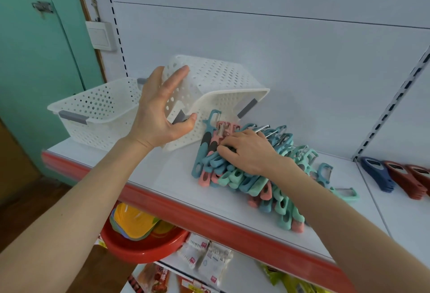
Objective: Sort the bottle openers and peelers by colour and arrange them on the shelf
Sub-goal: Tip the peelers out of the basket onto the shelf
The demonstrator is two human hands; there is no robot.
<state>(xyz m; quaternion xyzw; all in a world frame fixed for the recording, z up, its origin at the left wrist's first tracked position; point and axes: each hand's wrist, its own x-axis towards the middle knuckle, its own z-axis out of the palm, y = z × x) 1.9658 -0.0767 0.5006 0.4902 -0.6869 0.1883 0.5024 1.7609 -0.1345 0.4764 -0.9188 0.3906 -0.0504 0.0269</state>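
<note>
Far left, upright basket [93, 111]: white perforated plastic with grey clip handles. It sits on the shelf [167, 167], a smooth white board with a red front strip.

Your left grip [160, 111] is clamped on the tipped basket [216, 83], thumb at the rim by a grey handle, fingers spread up the holed wall. That basket stands on 1 side, mouth toward the pile. Risk: it's thin, slick plastic held by 1 wall only, so it can twist out or knock the upright basket just beside it.

Next, the peelers [244, 183]: 1 heap on the shelf, just right of the tipped basket. Colours are teal, mint and pink. Handles are matte, rubbery-looking loops, some with dark inserts, and the far ends carry bare metal blades.

Your right grip [249, 153] lies palm down on the heap, fingers curled into it; cannot tell if it pinches anything.

Risks:
- Blades sit near your fingertips.
- Handles interlock, so lifting 1 may drag others.
- The heap's near end is close to the shelf lip and could spill.
- Teal and mint look alike, so a mis-sort is easy.

Far right, bottle openers [400, 178]: 1 blue, several red, flat and rounded, on the next shelf section, well apart from the heap.
</note>
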